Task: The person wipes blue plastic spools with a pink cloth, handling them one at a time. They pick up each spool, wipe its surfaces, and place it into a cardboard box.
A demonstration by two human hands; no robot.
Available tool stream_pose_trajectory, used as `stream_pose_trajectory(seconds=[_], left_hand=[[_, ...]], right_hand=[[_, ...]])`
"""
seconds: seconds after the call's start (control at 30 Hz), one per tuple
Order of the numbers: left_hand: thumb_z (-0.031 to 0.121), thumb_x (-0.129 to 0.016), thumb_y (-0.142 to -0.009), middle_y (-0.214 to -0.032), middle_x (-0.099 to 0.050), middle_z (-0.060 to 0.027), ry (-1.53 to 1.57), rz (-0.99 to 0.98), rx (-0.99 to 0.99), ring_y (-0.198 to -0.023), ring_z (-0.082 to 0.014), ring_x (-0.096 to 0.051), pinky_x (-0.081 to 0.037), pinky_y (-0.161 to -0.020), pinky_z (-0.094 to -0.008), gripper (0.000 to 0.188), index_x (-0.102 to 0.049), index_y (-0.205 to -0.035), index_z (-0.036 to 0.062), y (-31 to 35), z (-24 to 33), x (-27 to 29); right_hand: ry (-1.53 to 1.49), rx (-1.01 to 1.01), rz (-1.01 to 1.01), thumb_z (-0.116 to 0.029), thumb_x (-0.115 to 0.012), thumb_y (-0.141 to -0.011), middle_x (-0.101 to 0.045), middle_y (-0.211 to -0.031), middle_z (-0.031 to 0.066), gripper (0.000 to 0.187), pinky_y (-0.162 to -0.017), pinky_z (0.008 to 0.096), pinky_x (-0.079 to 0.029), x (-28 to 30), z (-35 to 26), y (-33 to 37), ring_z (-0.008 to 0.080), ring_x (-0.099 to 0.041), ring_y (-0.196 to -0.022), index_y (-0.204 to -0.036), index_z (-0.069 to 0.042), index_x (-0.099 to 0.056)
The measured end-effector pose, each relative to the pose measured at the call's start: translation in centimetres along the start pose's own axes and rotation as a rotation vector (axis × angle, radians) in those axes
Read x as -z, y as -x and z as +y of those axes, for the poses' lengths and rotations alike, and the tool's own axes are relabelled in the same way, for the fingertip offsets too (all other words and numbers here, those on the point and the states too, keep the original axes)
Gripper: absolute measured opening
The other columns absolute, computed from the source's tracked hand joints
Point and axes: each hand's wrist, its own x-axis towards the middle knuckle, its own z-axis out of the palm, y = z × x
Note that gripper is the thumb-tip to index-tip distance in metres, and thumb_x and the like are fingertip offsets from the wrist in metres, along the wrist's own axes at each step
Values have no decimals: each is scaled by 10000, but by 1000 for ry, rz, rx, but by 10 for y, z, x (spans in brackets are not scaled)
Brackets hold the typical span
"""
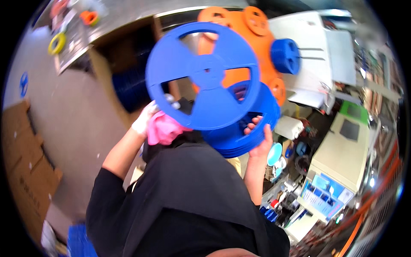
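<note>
A large blue spool flange (207, 73), round with wide cutouts, is tilted in front of me. My left hand (147, 116), in a white glove, is closed at its lower left edge with a bunched pink cloth (165, 129). Below and to the right, a stack of similar blue flanges (239, 143) is partly covered by the tilted one. My bare right hand (260, 139) grips this stack at its right side, some fingers hooked through a cutout and the thumb on the rim.
An open cardboard box (100, 79) holding blue flanges (130, 88) stands left of centre. Ahead is an orange fixture (267, 55) with blue discs (286, 56) beside it. A beige machine (340, 147) stands right. Flattened cardboard (25, 167) lies left; yellow tape (57, 43) is on a bench.
</note>
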Motion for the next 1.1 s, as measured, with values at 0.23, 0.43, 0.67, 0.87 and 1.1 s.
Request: stream_pose_trajectory(seconds=[0.23, 0.43, 0.67, 0.87, 1.1], left_hand=[[267, -477, -951, -1312, -546, -97, 479, 0, -21, -1211, -269, -523, -380, -1062, -530, 405, -479, -1326, 115, 3, -4, 43], [197, -680, -827, -1100, -654, -56, 107, -21, -43, -1074, -212, -603, -449, -1011, -484, 309, -615, -1123, 136, 24, 0, -29], [188, -711, -795, -1056, -649, -70, 91, 60, -131, -1010, -220, -616, -474, -981, -487, 345, -597, -1111, 108, 34, 6, -18], [175, -734, -783, -1009, -659, -86, 96, 64, -193, -964, -225, -635, -490, -972, -480, 337, -599, -1078, 83, 36, 10, -17], [163, -704, -809, -1112, -656, -87, 188, 99, -180, -1062, -218, -614, -440, -1032, -491, 377, -592, -1162, 92, 49, 12, 18]], right_hand=[[-7, -61, -24, -260, -627, -881, -642, -906, 102, 409, -749, 420, -566, -19, 0, -21, 227, -656, -784, -1180, 1, -526], [-28, -57, 15, -258, -621, -883, -648, -916, 97, 418, -762, 408, -569, -11, 7, -6, 221, -661, -794, -1199, -3, -522], [-6, -56, 15, -266, -603, -887, -652, -950, 122, 429, -784, 411, -567, -15, 9, -2, 241, -667, -847, -1221, -8, -523], [20, -51, 62, -248, -594, -859, -651, -962, 145, 439, -797, 417, -561, -7, 12, -2, 265, -664, -862, -1218, -5, -523], [-21, -80, 90, -210, -569, -833, -658, -962, 162, 426, -820, 426, -551, 6, 23, -8, 279, -664, -853, -1202, -1, -532]])
